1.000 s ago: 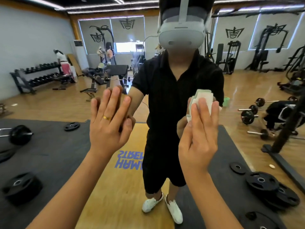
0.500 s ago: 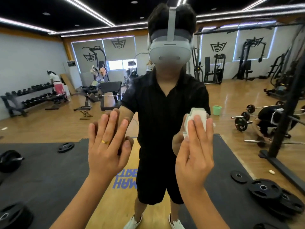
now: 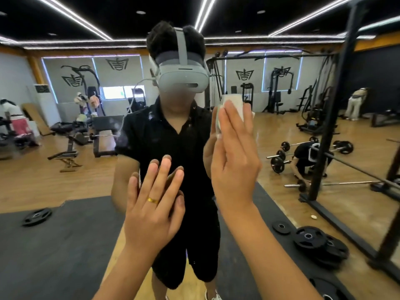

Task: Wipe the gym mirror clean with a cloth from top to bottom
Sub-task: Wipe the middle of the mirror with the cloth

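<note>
Up on the mirror (image 3: 65, 161), straight fingers (image 3: 229, 123) of my right hand (image 3: 234, 169) press the cloth (image 3: 234, 101) flat, left hand (image 3: 151, 204) splayed on glass; mid-wipe, I reckon, next a steady downward pull.

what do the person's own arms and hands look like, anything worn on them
Both forearms are bare as far as the frame shows, with no sleeves, gloves or watch in view. The left hand wears a plain gold ring on its ring finger. The right hand shows no ring or other jewellery.
</note>
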Demonstrator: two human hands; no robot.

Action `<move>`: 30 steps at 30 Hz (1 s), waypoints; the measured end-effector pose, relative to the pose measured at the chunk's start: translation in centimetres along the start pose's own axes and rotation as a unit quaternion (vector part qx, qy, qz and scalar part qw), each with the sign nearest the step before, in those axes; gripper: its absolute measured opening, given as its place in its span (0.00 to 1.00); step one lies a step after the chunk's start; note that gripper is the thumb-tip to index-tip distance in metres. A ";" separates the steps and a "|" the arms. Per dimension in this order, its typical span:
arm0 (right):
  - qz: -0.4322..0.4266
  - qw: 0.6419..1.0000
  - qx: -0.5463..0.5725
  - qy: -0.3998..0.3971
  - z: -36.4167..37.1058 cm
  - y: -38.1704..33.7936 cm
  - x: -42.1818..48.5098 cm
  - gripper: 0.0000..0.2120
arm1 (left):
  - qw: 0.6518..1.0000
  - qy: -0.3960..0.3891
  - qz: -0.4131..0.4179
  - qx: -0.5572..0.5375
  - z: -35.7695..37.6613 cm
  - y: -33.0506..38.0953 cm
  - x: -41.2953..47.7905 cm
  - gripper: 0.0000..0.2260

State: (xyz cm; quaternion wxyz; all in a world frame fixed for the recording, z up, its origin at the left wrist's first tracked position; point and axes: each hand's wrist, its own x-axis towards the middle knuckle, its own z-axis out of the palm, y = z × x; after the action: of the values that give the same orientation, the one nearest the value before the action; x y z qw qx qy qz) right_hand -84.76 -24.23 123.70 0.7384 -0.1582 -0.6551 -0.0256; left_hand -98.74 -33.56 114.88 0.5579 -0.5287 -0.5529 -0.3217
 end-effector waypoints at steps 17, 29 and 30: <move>-0.004 0.999 -0.017 -0.047 -2.1 0.7 -2.4 0.19 | 1.000 0.009 -0.013 -0.017 -0.1 0.0 0.2 0.22; -0.042 0.997 -0.014 -0.071 1.0 -2.1 0.3 0.22 | 0.984 -0.022 0.000 -0.179 -4.4 -3.2 0.4 0.25; -0.039 0.996 -0.018 -0.073 1.1 -2.2 0.0 0.22 | 0.985 -0.005 -0.012 -0.173 -5.0 -4.5 0.3 0.24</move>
State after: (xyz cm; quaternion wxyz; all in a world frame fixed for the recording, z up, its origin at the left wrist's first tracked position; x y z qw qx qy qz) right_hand -86.32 -26.04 124.23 0.6838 -0.1472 -0.7126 -0.0548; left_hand -101.54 -39.31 117.02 0.4514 -0.6123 -0.4979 -0.4165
